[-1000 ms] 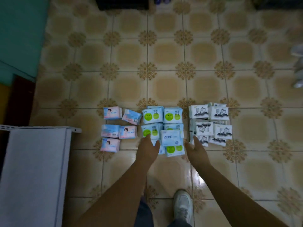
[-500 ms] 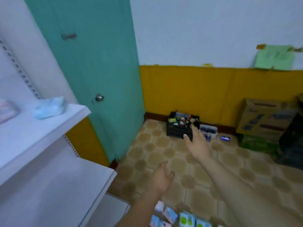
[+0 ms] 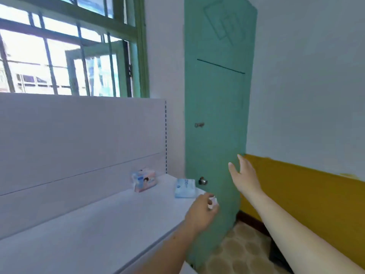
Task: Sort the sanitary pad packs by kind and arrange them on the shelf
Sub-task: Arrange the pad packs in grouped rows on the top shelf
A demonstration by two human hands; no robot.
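Two packs, a pink pack [image 3: 144,180] and a blue pack [image 3: 185,188], already sit on the shelf [image 3: 98,218] now that I've straightened from the floor piles, my left hand [image 3: 201,212] loosely curled, right hand [image 3: 244,175] spread, both empty.

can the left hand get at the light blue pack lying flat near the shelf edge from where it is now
Probably yes. The left hand hovers at the edge of the white shelf, just short of the flat light blue pad pack, and only bare shelf lies between them. The pink and blue pad pack stands further back, out of the way.
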